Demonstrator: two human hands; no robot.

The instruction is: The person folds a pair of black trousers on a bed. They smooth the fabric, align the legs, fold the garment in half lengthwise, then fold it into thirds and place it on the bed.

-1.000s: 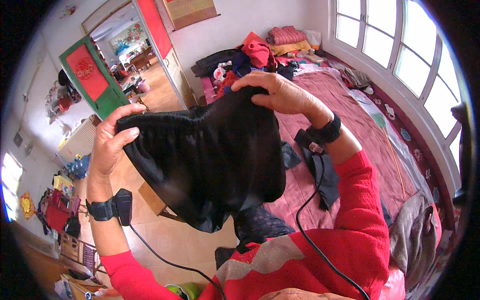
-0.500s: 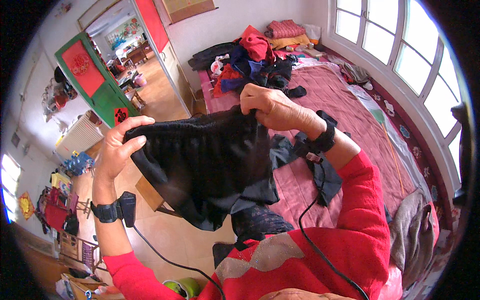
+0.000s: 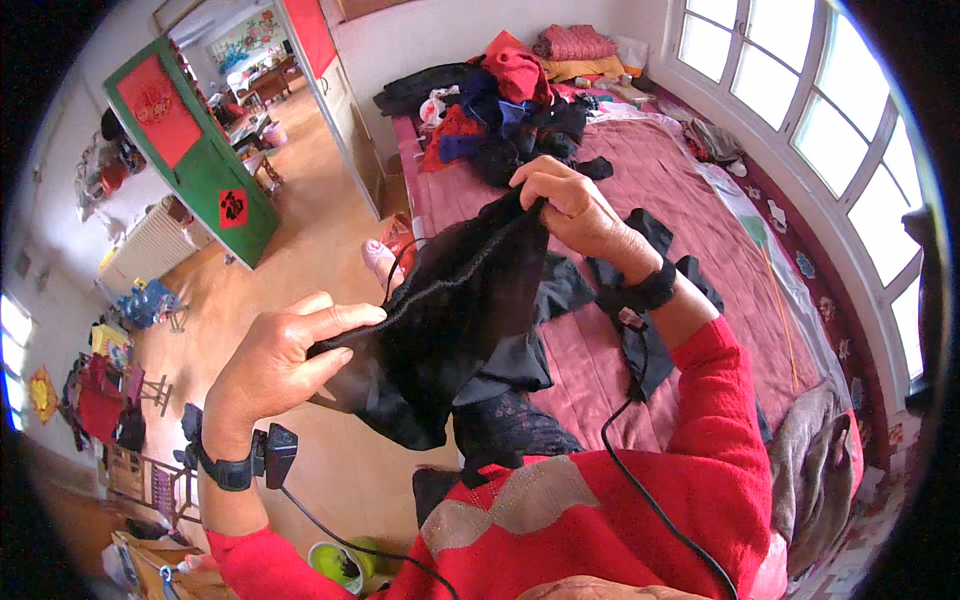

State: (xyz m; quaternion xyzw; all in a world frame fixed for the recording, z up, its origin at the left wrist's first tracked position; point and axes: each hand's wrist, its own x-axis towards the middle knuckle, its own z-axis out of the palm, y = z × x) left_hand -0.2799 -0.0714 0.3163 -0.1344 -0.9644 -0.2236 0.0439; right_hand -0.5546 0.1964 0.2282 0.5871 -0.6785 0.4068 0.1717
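Observation:
Between my two hands hangs a pair of black shorts [image 3: 425, 345] with a gathered elastic waist. My left hand [image 3: 285, 355] pinches one end of the waistband between thumb and fingers. The other end is gripped by my right hand [image 3: 575, 205], held higher and farther away over the bed. The waistband slants up from left to right, and the cloth below it droops in folds. Beneath my right wrist, more black clothing [image 3: 650, 355] lies on the pink bed cover [image 3: 690, 245].
A heap of mixed clothes [image 3: 510, 110] lies at the bed's far end, near folded bedding [image 3: 575, 42]. A grey garment [image 3: 815, 460] rests at the near right edge. Windows [image 3: 830, 120] line the right. A green door [image 3: 190, 150] stands ajar at left; a green bucket [image 3: 335, 565] is below.
My left hand has moved down and right, nearer my right hand, which has shifted slightly right. The waistband, stretched nearly level before, is now slanted and the shorts hang more bunched.

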